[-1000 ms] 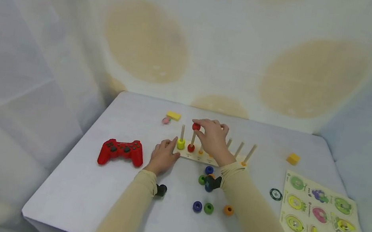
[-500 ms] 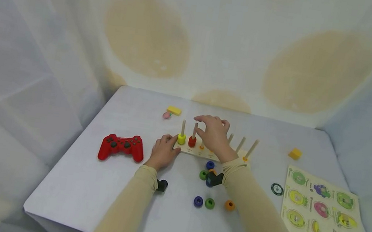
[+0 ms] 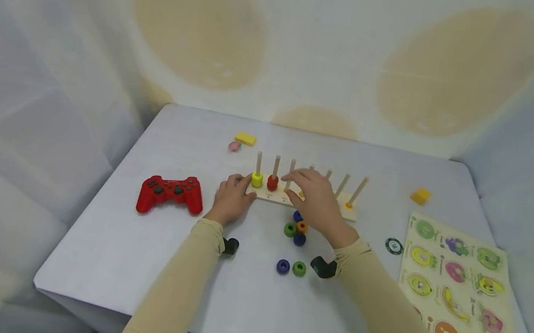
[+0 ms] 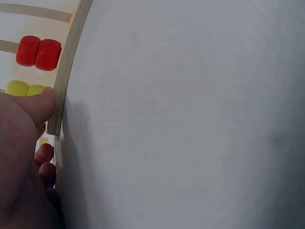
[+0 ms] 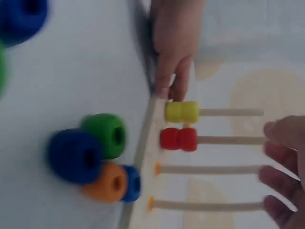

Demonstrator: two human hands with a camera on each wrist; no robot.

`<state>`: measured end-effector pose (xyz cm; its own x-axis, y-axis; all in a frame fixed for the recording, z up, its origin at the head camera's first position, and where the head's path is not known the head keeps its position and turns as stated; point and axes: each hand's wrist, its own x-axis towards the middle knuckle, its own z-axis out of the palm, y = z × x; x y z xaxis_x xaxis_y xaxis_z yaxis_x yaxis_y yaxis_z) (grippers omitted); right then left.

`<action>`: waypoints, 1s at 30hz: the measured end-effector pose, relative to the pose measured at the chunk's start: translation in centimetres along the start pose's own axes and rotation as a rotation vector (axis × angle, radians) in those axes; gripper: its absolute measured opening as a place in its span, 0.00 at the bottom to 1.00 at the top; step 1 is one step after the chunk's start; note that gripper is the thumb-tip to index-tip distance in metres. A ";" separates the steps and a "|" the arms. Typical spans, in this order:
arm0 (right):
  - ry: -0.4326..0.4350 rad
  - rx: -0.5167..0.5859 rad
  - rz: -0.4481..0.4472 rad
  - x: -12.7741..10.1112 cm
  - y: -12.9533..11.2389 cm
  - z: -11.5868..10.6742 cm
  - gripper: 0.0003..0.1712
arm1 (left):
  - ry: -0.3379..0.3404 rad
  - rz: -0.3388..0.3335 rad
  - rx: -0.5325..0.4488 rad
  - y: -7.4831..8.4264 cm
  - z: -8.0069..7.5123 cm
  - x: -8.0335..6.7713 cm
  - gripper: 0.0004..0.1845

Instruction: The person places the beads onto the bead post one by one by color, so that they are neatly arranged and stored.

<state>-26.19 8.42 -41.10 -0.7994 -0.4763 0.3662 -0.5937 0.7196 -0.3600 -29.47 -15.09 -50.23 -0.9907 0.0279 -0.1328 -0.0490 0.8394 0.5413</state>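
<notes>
A wooden peg board [image 3: 263,194] with a row of upright pegs stands mid-table. Two yellow beads [image 5: 182,112] sit stacked on its end peg, and two red beads [image 4: 39,52] on the peg beside it. My left hand [image 3: 233,199] grips the board's left end, thumb [image 4: 40,105] on the base by the yellow beads, other fingers partly hidden. Holding nothing, my right hand [image 3: 317,202] hovers in front of the middle pegs with its fingers loosely bent. Below it lie loose beads: blue [image 5: 74,156], green [image 5: 106,136] and orange [image 5: 108,183].
A purple bead [image 3: 283,267] and a green bead lie nearer the front. Left is a red game controller [image 3: 171,194]; right are a poker chip [image 3: 394,246], a yellow block [image 3: 420,196] and a fruit puzzle board [image 3: 456,287]. Another yellow block [image 3: 245,139] lies behind.
My right hand has let go of the second red bead, which dropped down its peg onto the first. It has since moved right and lower. The left hand stays on the board.
</notes>
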 end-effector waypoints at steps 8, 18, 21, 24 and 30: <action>-0.314 -0.021 0.188 -4.9 1.4 2.8 0.13 | 0.004 0.008 -0.003 -0.1 -0.5 0.0 0.34; -0.333 0.085 0.282 -6.3 1.1 3.8 0.12 | 0.013 0.033 -0.011 -0.1 -0.3 0.0 0.34; -0.292 0.121 0.263 -5.2 0.6 2.3 0.11 | 0.021 0.036 -0.018 0.1 -0.6 0.1 0.34; -0.256 0.159 0.252 -3.6 0.1 0.3 0.13 | 0.025 0.032 -0.018 0.0 -0.5 0.3 0.34; -0.043 0.163 0.196 -0.1 -0.2 -1.6 0.16 | 0.031 0.020 -0.021 -0.5 0.7 -0.2 0.34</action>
<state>-25.89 9.12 -39.72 -0.9019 -0.3592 0.2399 -0.4310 0.7112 -0.5553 -29.12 -15.14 -51.05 -0.9950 0.0272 -0.0965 -0.0318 0.8274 0.5607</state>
